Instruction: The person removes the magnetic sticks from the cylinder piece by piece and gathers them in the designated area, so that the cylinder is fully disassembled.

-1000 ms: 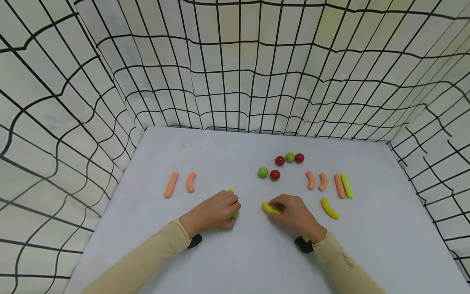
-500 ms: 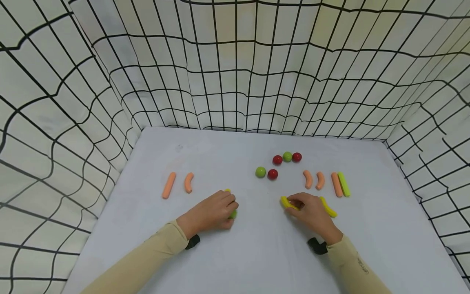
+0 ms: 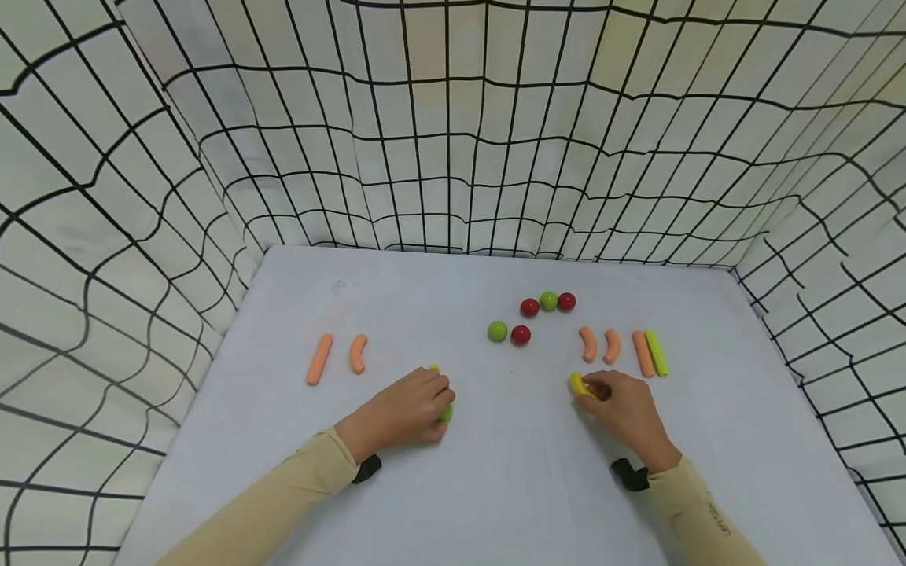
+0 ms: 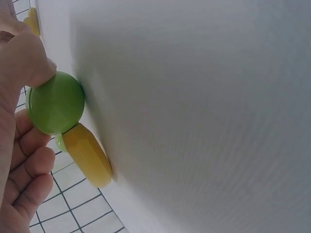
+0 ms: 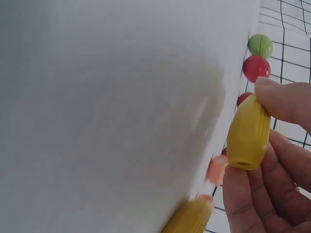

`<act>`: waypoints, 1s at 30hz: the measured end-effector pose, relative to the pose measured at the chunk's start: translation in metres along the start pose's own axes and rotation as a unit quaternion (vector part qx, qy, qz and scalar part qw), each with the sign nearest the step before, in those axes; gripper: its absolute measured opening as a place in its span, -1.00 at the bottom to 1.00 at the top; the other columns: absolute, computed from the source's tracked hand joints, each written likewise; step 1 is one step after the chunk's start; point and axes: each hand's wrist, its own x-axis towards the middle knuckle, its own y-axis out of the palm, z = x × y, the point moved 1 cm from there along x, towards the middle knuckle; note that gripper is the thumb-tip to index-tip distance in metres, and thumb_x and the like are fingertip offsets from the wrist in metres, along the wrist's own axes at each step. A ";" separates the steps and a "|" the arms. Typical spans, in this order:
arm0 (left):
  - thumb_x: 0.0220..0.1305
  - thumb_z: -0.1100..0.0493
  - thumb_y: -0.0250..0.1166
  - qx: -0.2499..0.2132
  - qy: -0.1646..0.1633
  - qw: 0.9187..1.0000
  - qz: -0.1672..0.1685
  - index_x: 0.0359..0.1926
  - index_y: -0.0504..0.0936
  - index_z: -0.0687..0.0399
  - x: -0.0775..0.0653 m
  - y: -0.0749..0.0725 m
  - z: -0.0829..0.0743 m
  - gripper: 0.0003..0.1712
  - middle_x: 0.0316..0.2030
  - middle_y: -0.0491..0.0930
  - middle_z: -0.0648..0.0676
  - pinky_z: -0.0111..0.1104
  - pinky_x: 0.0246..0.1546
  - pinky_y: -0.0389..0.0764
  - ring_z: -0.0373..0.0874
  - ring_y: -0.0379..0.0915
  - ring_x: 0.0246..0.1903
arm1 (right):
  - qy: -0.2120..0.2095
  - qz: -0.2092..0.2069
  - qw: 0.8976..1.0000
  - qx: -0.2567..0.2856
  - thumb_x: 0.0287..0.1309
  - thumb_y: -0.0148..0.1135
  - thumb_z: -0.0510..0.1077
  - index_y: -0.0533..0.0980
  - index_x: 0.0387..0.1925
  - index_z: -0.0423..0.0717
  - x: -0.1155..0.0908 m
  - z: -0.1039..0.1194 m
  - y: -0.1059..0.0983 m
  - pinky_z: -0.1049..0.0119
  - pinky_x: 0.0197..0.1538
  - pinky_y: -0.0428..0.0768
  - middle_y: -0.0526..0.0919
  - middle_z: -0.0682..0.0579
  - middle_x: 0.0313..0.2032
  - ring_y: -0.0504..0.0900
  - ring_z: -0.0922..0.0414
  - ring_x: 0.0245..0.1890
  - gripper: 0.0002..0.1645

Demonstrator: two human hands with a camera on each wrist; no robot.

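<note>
My left hand point(image 3: 403, 406) grips a green ball point(image 4: 59, 103), its thumb against the ball in the left wrist view. A ribbed yellow rod point(image 4: 87, 155) touches the ball's lower side, and a bit of lighter green shows behind them. In the head view the hand covers most of these pieces. My right hand point(image 3: 630, 409) pinches a short curved yellow rod point(image 5: 249, 133) between thumb and fingers, just above the table. A second curved yellow rod point(image 5: 189, 217) lies beneath it in the right wrist view; the hand hides that one in the head view.
Red balls point(image 3: 521, 335) and green balls point(image 3: 498, 331) sit beyond the hands. Curved orange rods point(image 3: 588, 344), a straight orange rod point(image 3: 643, 354) and a straight green rod point(image 3: 656, 353) lie right. Two orange rods point(image 3: 320, 359) lie left. Black netting point(image 3: 460, 137) surrounds the white table point(image 3: 495, 503).
My right hand has carried the yellow rod rightward, over the other yellow rod, which is now covered. My left hand keeps its hold in place. The head view has shifted slightly.
</note>
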 end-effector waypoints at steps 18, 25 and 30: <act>-0.02 0.13 0.43 -0.006 0.003 1.000 -0.011 -0.45 0.50 0.01 0.000 0.001 0.001 -0.77 -0.50 0.35 -0.08 -0.45 -0.37 0.34 -0.23 0.15 -0.44 | 0.016 0.005 0.999 -0.037 0.06 0.55 -0.16 0.73 -0.12 -0.27 -0.005 -0.012 -0.009 0.30 -0.27 0.60 0.80 -0.06 -0.31 0.68 0.13 -0.32 -0.65; 0.01 0.12 0.43 -0.014 0.001 1.000 -0.008 -0.43 0.51 0.01 0.000 0.000 0.000 -0.78 -0.49 0.37 -0.08 -0.44 -0.35 0.36 -0.23 0.17 -0.43 | 0.026 0.016 0.999 -0.045 0.05 0.55 -0.16 0.73 -0.11 -0.29 -0.005 -0.010 -0.010 0.17 -0.22 0.68 0.81 -0.09 -0.28 0.72 0.09 -0.28 -0.62; 0.02 0.11 0.45 -0.017 -0.001 1.000 -0.008 -0.42 0.54 0.01 -0.001 0.000 0.001 -0.78 -0.49 0.39 -0.09 -0.44 -0.34 0.38 -0.23 0.18 -0.43 | 0.028 0.017 0.999 -0.040 0.04 0.56 -0.17 0.73 -0.12 -0.29 -0.004 -0.010 -0.010 0.20 -0.24 0.67 0.81 -0.09 -0.29 0.72 0.09 -0.28 -0.63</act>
